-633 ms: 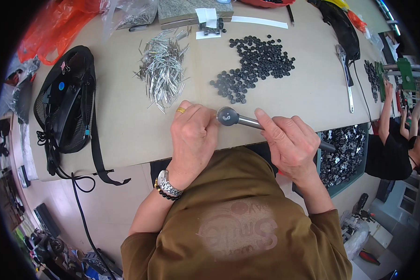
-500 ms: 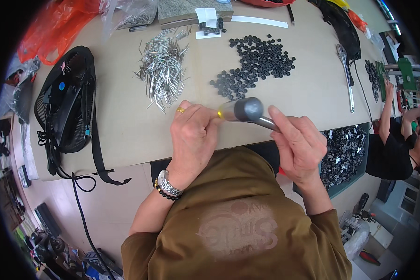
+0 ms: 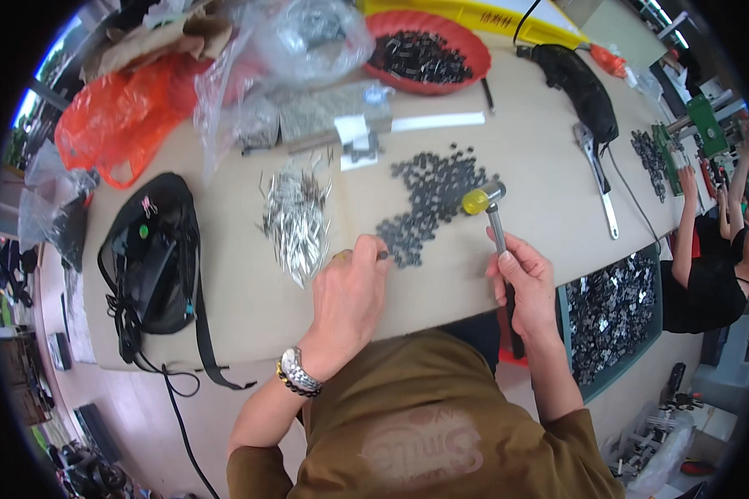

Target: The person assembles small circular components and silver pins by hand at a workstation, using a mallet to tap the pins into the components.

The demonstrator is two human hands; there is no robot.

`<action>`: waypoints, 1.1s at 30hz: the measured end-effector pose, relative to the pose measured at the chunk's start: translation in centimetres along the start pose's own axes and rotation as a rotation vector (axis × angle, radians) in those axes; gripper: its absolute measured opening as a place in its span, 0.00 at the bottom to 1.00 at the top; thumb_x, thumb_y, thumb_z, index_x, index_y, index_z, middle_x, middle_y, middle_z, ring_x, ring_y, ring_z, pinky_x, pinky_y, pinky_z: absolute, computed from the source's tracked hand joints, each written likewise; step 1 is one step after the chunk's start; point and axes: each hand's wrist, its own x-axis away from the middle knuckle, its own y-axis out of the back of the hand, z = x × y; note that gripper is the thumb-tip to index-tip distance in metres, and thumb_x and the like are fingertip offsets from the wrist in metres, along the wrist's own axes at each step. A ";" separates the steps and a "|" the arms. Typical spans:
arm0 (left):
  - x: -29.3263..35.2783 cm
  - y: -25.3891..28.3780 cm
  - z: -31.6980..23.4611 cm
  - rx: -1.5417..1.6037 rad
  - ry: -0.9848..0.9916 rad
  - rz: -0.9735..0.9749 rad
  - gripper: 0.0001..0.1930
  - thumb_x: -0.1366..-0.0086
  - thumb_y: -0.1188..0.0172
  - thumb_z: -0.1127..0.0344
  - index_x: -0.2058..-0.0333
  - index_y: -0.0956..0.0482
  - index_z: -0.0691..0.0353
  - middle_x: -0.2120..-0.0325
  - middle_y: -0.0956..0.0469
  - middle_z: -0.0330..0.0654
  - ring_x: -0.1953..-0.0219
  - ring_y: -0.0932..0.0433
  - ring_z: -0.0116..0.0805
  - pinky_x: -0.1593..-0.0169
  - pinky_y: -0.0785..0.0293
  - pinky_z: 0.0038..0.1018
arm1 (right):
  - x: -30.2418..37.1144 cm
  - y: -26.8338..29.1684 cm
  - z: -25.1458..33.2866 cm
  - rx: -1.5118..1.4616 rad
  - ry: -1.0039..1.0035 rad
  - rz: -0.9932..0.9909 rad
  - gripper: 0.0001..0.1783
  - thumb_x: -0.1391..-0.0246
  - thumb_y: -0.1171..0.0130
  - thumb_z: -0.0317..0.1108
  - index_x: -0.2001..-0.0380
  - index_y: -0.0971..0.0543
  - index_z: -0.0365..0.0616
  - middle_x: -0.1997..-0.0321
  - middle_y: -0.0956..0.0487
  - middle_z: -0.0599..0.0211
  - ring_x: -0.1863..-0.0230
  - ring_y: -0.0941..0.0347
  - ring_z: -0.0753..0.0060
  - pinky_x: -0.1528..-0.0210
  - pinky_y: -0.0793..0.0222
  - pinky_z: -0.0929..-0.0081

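Note:
My right hand (image 3: 524,283) is wrapped round the handle of a small mallet (image 3: 483,198), its head yellow at one end and metal at the middle. The mallet head stands over the right edge of a spread of small black wheels (image 3: 420,200). In front of that spread, my left hand (image 3: 349,291) is closed with a small dark round piece (image 3: 382,255), which looks like one of the wheels, at its fingertips. Whether a pin is in it, my fingers hide. A heap of thin silver pins (image 3: 295,224) lies just beyond my left hand.
On the left lies a black mesh bag (image 3: 150,258) with a cable. Plastic bags (image 3: 137,112), a stone block (image 3: 316,112) and a red bowl of dark parts (image 3: 429,58) line the far side. An adjustable wrench (image 3: 597,179) and a parts bin (image 3: 612,312) are right, near a co-worker.
The mallet head has swung away from my left hand, and its handle now points more upright. My hands have moved apart. The view has tilted, showing more of the table's far side.

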 end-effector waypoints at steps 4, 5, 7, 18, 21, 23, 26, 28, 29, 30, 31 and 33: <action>-8.8 -1.0 0.4 0.008 -0.154 0.002 0.07 0.34 0.41 0.70 0.61 0.30 0.62 0.79 0.25 0.55 0.75 0.22 0.59 0.69 0.27 0.44 | -1.1 0.6 -0.7 -0.129 -0.029 -0.036 0.20 0.33 0.48 0.29 0.40 0.24 0.36 0.71 0.22 0.70 0.81 0.34 0.84 0.81 0.40 0.83; -11.9 -1.2 0.1 -0.011 -0.175 -0.025 0.08 0.34 0.41 0.68 0.62 0.30 0.63 0.79 0.24 0.54 0.74 0.22 0.59 0.69 0.27 0.43 | -1.2 0.7 -0.6 -0.131 -0.038 -0.035 0.20 0.33 0.48 0.29 0.40 0.24 0.36 0.71 0.22 0.70 0.81 0.34 0.84 0.81 0.40 0.83; -17.8 -1.2 -0.2 0.102 -0.331 -0.178 0.13 0.37 0.36 0.64 0.60 0.27 0.66 0.77 0.21 0.53 0.74 0.19 0.48 0.67 0.26 0.37 | -1.4 0.5 -0.6 -0.157 0.031 -0.011 0.20 0.33 0.48 0.29 0.40 0.25 0.36 0.71 0.22 0.70 0.82 0.35 0.84 0.81 0.40 0.83; -9.0 4.8 1.7 -0.203 -0.053 -0.065 0.11 0.45 0.31 0.63 0.74 0.22 0.63 0.77 0.20 0.50 0.69 0.21 0.54 0.66 0.28 0.44 | -1.6 0.7 -0.9 -0.096 0.066 -0.016 0.20 0.32 0.48 0.29 0.40 0.25 0.35 0.71 0.23 0.70 0.82 0.36 0.86 0.81 0.42 0.85; -3.2 5.4 3.0 -0.259 0.083 0.025 0.10 0.45 0.30 0.65 0.73 0.22 0.62 0.78 0.21 0.48 0.69 0.22 0.53 0.66 0.29 0.44 | -1.2 0.3 -0.9 -0.076 0.058 -0.015 0.20 0.33 0.48 0.28 0.40 0.25 0.35 0.71 0.23 0.70 0.82 0.37 0.87 0.81 0.42 0.86; -0.9 4.8 3.5 -0.291 0.199 0.070 0.10 0.45 0.29 0.67 0.73 0.22 0.62 0.78 0.22 0.46 0.70 0.23 0.52 0.66 0.28 0.43 | -1.2 0.2 -1.0 -0.077 0.060 0.010 0.20 0.33 0.48 0.27 0.40 0.24 0.36 0.71 0.23 0.71 0.82 0.37 0.88 0.81 0.42 0.86; 0.8 3.7 4.4 -0.284 0.145 -0.031 0.09 0.45 0.30 0.69 0.71 0.23 0.62 0.78 0.22 0.45 0.71 0.25 0.50 0.65 0.28 0.43 | -0.9 -0.4 -0.6 -0.034 0.030 0.034 0.20 0.34 0.47 0.26 0.40 0.24 0.37 0.70 0.23 0.72 0.81 0.37 0.89 0.80 0.42 0.87; 0.9 3.2 4.4 -0.309 0.123 -0.022 0.08 0.44 0.31 0.70 0.71 0.23 0.62 0.77 0.22 0.46 0.70 0.25 0.50 0.65 0.28 0.42 | -0.8 -0.7 -0.4 0.003 0.024 0.019 0.20 0.34 0.46 0.26 0.40 0.24 0.37 0.70 0.23 0.72 0.81 0.37 0.89 0.80 0.42 0.87; 0.8 3.0 4.4 -0.349 0.110 -0.022 0.07 0.42 0.32 0.71 0.71 0.24 0.63 0.76 0.22 0.46 0.69 0.25 0.50 0.64 0.28 0.42 | -0.7 -0.8 -0.3 0.032 0.016 0.023 0.20 0.35 0.46 0.26 0.40 0.24 0.37 0.71 0.22 0.72 0.81 0.37 0.89 0.80 0.42 0.87; 0.9 2.9 4.6 -0.342 0.106 -0.019 0.07 0.42 0.32 0.71 0.71 0.24 0.63 0.76 0.22 0.46 0.69 0.25 0.50 0.64 0.28 0.42 | -0.6 -1.0 -0.2 0.047 0.019 0.028 0.20 0.35 0.46 0.26 0.40 0.24 0.37 0.70 0.22 0.72 0.80 0.37 0.90 0.79 0.41 0.88; 1.0 2.7 4.9 -0.373 0.029 -0.049 0.06 0.42 0.33 0.73 0.70 0.24 0.63 0.75 0.22 0.45 0.70 0.25 0.48 0.64 0.28 0.41 | -0.6 -1.0 -0.2 0.050 0.019 0.022 0.20 0.35 0.46 0.26 0.40 0.24 0.37 0.70 0.22 0.72 0.80 0.37 0.90 0.79 0.41 0.88; 1.1 2.4 4.9 -0.400 -0.049 -0.076 0.06 0.41 0.34 0.74 0.70 0.24 0.63 0.74 0.22 0.44 0.70 0.26 0.46 0.64 0.29 0.39 | -0.7 -1.2 -0.4 0.135 0.044 0.044 0.20 0.34 0.47 0.28 0.40 0.24 0.38 0.71 0.23 0.74 0.80 0.36 0.90 0.79 0.40 0.88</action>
